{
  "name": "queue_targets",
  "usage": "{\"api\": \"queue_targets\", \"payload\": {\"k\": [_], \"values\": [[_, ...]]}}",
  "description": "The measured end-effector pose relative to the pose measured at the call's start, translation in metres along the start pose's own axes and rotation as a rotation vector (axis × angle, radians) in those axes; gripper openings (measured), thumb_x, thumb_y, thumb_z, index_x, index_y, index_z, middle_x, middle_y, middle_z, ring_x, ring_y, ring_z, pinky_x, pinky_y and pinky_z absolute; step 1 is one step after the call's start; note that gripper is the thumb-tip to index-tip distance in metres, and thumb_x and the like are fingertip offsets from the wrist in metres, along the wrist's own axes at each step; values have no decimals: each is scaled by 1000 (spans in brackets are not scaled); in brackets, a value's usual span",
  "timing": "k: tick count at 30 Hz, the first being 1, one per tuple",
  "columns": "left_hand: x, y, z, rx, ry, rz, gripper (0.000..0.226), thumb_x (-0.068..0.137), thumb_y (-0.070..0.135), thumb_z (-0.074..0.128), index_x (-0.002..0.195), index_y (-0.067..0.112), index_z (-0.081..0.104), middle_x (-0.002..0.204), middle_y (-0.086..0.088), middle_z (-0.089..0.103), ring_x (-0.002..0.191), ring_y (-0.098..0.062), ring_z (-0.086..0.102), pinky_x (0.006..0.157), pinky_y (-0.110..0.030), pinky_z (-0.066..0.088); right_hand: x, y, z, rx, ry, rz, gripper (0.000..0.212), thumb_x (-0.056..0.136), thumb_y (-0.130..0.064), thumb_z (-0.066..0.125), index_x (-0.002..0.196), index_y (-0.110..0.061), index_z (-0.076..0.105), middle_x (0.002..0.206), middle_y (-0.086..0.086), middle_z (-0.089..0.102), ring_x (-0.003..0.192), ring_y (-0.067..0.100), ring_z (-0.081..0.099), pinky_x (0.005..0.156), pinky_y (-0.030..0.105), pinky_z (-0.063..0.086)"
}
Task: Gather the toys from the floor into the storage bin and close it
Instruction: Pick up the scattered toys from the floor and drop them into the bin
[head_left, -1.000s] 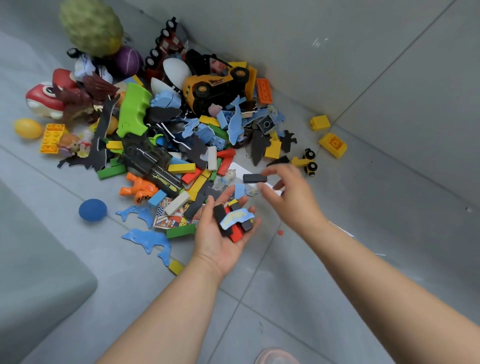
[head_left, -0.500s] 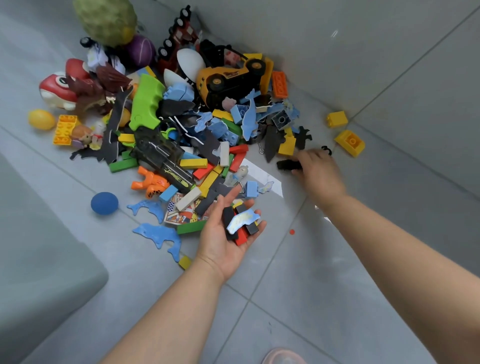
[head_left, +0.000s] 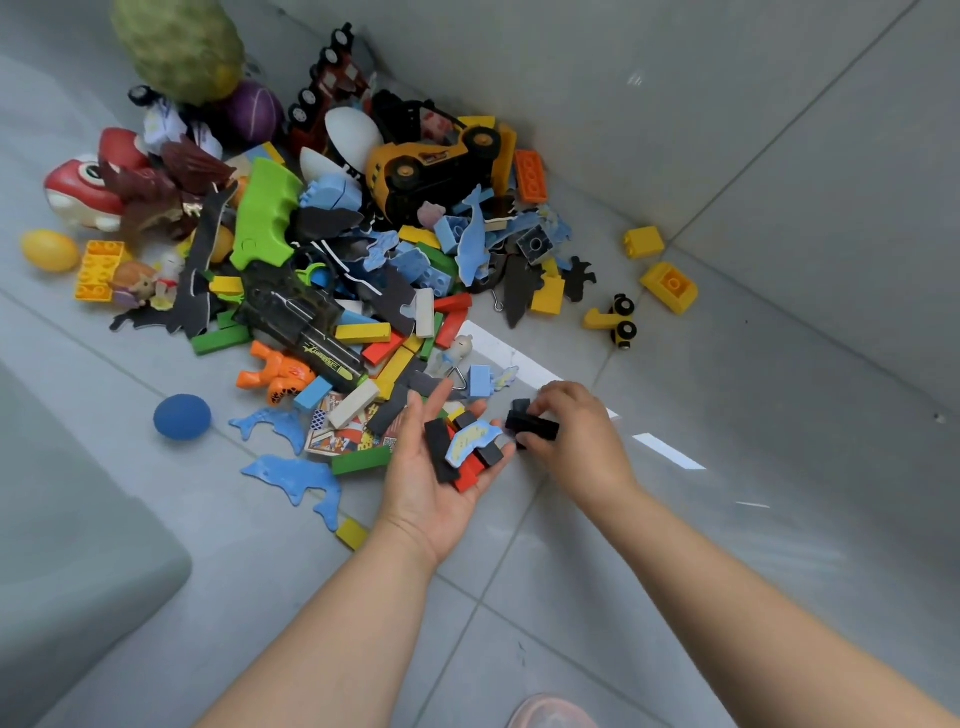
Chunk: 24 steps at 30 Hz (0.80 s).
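A heap of toys (head_left: 363, 270) covers the grey tiled floor in the corner: coloured blocks, foam animal shapes, a yellow toy truck (head_left: 436, 166), a green and black toy gun (head_left: 270, 223). My left hand (head_left: 441, 467) is palm up and cupped, holding several small pieces: black and red blocks and a blue-and-yellow foam shape (head_left: 467, 441). My right hand (head_left: 576, 436) is right beside its fingertips, pinching black blocks (head_left: 530, 426). No storage bin is clearly in view.
A blue ball (head_left: 182, 417) and blue foam dolphins (head_left: 296, 478) lie left of my left hand. Yellow blocks (head_left: 670, 286) and a small yellow wheeled toy (head_left: 613, 319) sit by the wall on the right. A grey rounded edge (head_left: 78, 545) fills the lower left.
My right hand reached out to the floor near the yellow wheeled toy, took black blocks, and came back to my left hand's fingertips. My left hand stayed cupped with its pieces.
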<state>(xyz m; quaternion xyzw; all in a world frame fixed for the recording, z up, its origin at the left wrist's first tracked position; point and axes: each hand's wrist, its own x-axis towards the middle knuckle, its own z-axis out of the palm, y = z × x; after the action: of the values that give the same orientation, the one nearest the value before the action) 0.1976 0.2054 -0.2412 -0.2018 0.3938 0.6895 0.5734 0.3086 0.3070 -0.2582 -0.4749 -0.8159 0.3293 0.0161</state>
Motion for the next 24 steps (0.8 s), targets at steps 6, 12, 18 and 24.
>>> {"api": "queue_targets", "payload": {"k": [6,12,18,24], "values": [[-9,-2,-16,-34,54,-4,46,89,52,46,120,20,58,94,-9,66,81,-24,67,77,-42,56,-4,1,9,26,112,-2,17,78,-19,70,90,-12,60,97,-3,56,96,19,48,71,21,28],[-18,-5,-22,-68,66,0,56,83,54,48,127,20,53,100,-10,66,92,-26,65,82,-45,53,-5,-5,19,36,117,14,15,75,-5,61,73,-17,52,91,-5,52,91,23,49,68,21,28],[-20,1,-23,-89,31,8,56,86,62,39,122,23,59,115,-14,64,108,-31,61,83,-47,52,-30,-54,-14,525,143,62,33,70,-1,70,68,-28,51,81,-11,59,66,7,52,60,11,42],[-23,2,-17,-133,-102,32,47,89,54,37,112,23,63,97,-12,70,86,-27,70,73,-38,55,-57,-85,0,385,-54,-118,34,67,-33,78,85,-35,49,90,-17,56,87,6,50,70,10,38]]}}
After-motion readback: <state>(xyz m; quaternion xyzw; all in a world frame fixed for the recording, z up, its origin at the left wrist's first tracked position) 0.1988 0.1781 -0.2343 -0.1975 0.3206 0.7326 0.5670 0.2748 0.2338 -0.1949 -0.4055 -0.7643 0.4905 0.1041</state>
